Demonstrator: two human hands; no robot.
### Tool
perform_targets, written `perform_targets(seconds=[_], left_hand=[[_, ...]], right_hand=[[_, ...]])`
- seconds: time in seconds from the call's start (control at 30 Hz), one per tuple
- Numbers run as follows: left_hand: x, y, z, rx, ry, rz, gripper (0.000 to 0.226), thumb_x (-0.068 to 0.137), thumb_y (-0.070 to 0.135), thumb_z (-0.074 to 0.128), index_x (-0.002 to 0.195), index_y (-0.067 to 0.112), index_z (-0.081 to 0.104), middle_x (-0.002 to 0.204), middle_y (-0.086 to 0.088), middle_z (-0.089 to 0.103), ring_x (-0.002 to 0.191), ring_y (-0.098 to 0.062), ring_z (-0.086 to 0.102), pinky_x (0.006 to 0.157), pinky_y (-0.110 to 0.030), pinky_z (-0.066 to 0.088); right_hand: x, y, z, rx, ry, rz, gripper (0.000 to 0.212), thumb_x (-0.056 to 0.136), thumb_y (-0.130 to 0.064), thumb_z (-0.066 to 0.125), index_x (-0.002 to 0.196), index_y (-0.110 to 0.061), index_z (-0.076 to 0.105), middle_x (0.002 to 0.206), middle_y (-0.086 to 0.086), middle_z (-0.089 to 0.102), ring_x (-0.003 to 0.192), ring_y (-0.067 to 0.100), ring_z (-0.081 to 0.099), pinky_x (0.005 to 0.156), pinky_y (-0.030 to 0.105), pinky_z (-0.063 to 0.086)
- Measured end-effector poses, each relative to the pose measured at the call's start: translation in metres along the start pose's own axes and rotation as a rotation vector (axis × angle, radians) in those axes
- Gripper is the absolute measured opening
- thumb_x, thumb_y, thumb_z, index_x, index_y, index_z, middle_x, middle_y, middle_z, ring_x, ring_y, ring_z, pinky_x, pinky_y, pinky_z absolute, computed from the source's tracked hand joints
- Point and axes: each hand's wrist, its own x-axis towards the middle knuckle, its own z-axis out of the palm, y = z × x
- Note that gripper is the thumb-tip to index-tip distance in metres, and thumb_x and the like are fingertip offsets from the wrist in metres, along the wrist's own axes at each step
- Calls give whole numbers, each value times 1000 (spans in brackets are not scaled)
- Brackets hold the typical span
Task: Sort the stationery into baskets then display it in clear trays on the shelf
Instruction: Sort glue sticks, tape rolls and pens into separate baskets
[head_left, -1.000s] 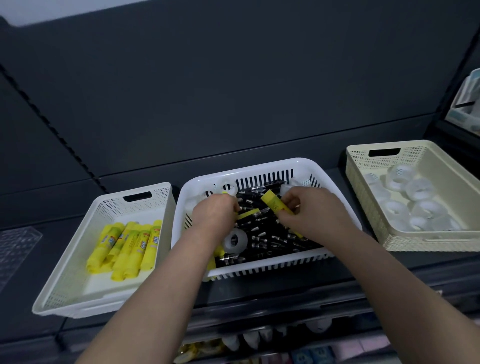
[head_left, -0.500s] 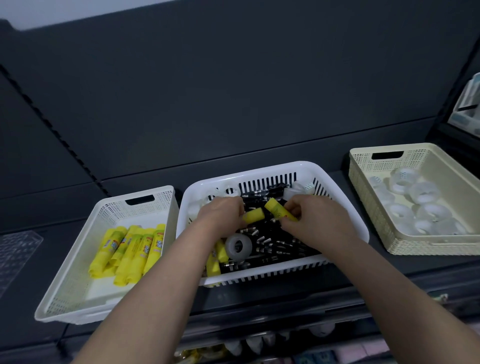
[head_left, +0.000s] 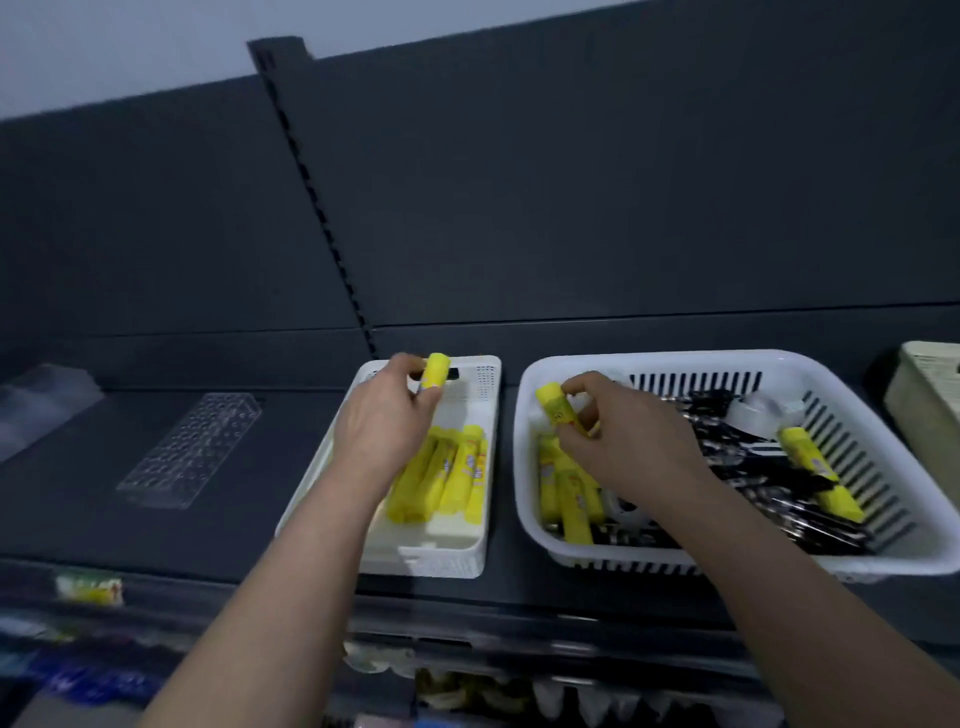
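left hand (head_left: 384, 426) gripping yellow cylindrical glue stick (head_left: 435, 370) over mesh-walled white basket (head_left: 485, 384), right hand (head_left: 623, 441) pinching second glue stick (head_left: 553, 405) inside slatted white basket (head_left: 675, 358), labels (head_left: 470, 460) blurred, unreadable

**What the view withholds**

The cream perforated plastic basket (head_left: 927, 400) is cut by the right edge. The left hand (head_left: 384, 421) hides the lower end of the yellow glue stick (head_left: 435, 370) it holds and the tops of the loose yellow glue sticks (head_left: 460, 475) in the small white mesh basket (head_left: 480, 374); labels unreadable. The right hand (head_left: 618, 441), gripping another yellow glue stick (head_left: 553, 405), covers part of the black pen pile (head_left: 779, 499). Lower-shelf goods (head_left: 88, 587) are smeared.
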Motion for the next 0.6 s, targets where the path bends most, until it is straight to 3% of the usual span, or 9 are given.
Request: perform_targets(seconds=[0.1,0.2,0.4,0.5,0.6], left_hand=[[3,-48,-21,177,-94,-113,37,87,43,60,121,27,57,110,-7,69,107,-30,59,82,-35,45],[-2,-68,-25,167,-243,-122,39,83,44,64,119,29,59,112,-5,66,106,-27,60,85,-33,48],[-12,-78,-18,83,-607,-35,54,80,31,66,131,37,49,74,0,64,56,-19,67,69,-33,60],[-8,-84,-19,100,-568,11,48,83,32,62,129,36,53,83,2,66,65,-18,70,73,-34,59],[0,-87,-23,175,-438,96,36,89,35,57,124,32,58,107,1,66,92,-20,65,80,-31,52]], right_hand=[[6,-35,18,89,-21,-45,33,90,-49,49,121,-36,48,81,-11,65,68,11,59,61,31,50],[10,-65,34,119,-74,-64,42,86,-40,55,127,-35,45,82,-9,64,77,14,61,65,31,49],[12,-98,64,-75,-160,-88,54,82,-41,54,134,-39,40,98,-3,68,97,22,61,70,30,44],[7,-106,76,-206,-210,-75,48,83,-43,53,130,-40,45,109,-1,65,103,24,59,69,30,38],[5,-110,82,-249,-163,-42,35,89,-43,48,123,-40,53,111,-2,64,105,24,58,69,30,37]])
